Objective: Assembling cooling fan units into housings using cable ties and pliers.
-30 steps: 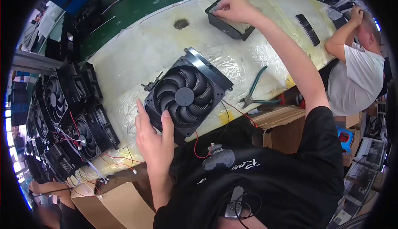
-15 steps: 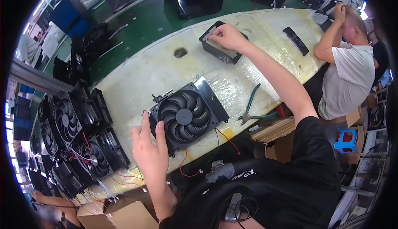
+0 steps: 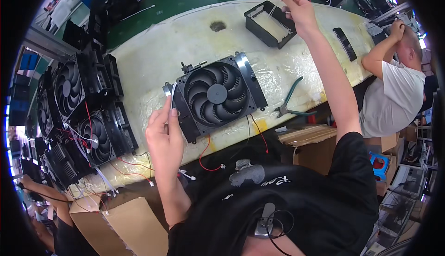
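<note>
- Here's the black fan unit [image 3: 216,94], lying face up on the worktop [image 3: 148,82], in front of us and between our two arms.
- We'd call it stiff and moderately heavy: a hard, plastic-looking frame, with what look like metal fins behind the blades. The blades look like the fragile part, so we favour the outer frame, by opposite edges or corners.
- At its left edge, our left hand [image 3: 163,133] has thumb and forefinger pinching a white cable [image 3: 174,93]; that one looks light, soft and easily bent, best held close to the frame.
- Up goes our right hand [image 3: 300,14], above the right end of the black tray [image 3: 260,33], fingers curled with the tips drawn together; whether they pinch a thin, pale strip, we can't tell.
- Red leads [image 3: 202,156] hang off the near edge, thin enough to snag, we judge.
- Hidden from us: the unit's underside, and the cable's run behind our left fingers. The pale slim pieces [image 3: 271,25] in the tray blur together, too fine to count.
</note>
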A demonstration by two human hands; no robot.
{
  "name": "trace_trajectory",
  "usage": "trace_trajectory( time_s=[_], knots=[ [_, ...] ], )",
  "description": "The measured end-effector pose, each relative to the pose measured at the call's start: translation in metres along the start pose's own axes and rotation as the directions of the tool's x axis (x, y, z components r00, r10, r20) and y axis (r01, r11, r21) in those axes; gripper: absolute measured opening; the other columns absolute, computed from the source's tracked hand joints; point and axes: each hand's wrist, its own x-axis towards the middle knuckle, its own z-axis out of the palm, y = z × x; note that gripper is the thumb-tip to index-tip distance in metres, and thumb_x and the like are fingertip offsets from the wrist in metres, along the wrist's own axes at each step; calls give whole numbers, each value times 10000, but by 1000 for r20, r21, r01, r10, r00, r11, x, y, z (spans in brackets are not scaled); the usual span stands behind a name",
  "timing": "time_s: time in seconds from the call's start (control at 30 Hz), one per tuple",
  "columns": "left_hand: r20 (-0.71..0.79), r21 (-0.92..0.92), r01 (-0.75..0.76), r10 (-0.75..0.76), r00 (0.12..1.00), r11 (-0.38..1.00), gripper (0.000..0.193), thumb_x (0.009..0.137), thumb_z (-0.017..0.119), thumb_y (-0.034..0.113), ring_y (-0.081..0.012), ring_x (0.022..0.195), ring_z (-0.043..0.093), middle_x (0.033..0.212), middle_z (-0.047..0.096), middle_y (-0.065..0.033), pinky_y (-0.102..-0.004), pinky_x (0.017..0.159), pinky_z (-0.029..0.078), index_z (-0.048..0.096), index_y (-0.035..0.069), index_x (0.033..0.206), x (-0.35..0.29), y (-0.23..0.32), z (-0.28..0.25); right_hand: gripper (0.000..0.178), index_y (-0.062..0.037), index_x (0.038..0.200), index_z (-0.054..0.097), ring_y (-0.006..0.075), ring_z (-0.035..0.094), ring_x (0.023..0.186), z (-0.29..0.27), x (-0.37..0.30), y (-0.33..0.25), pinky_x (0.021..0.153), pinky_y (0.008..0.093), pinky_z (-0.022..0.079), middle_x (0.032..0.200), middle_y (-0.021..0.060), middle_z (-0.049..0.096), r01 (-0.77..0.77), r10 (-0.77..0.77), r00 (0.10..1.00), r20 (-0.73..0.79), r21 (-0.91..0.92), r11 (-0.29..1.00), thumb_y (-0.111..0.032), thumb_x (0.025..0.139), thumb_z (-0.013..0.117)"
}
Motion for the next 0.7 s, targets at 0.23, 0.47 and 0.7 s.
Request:
trace_trajectory(
  time_s=[0.23,0.47,0.7],
  knots=[
    [110,-507,198,-165,980,839,303,958,559,39,-22,493,449,846,570,-30,-200,428,354,599,-47,1246,-6,-4,-5,240,-21,1083,659,96,645,820,-7,3,15,718,232,521,986,48,704,-12,9,996,88,28,1000,-197,921,663],
    [103,-550,204,-177,979,810,303,959,556,28,-15,477,447,840,561,-19,-187,413,340,598,-40,1252,-7,-6,-1,244,-55,1109,688,117,679,844,-9,-6,-8,665,214,506,1029,46,709,-120,159,973,169,-217,969,-203,917,662],
    [91,-583,190,-169,981,790,304,959,549,19,-14,479,451,823,548,-17,-186,410,335,596,-40,1254,-8,-10,0,227,-75,1090,697,69,649,766,-24,0,-20,563,183,399,1026,11,713,-61,75,994,85,-160,985,-201,903,676]
  ],
)
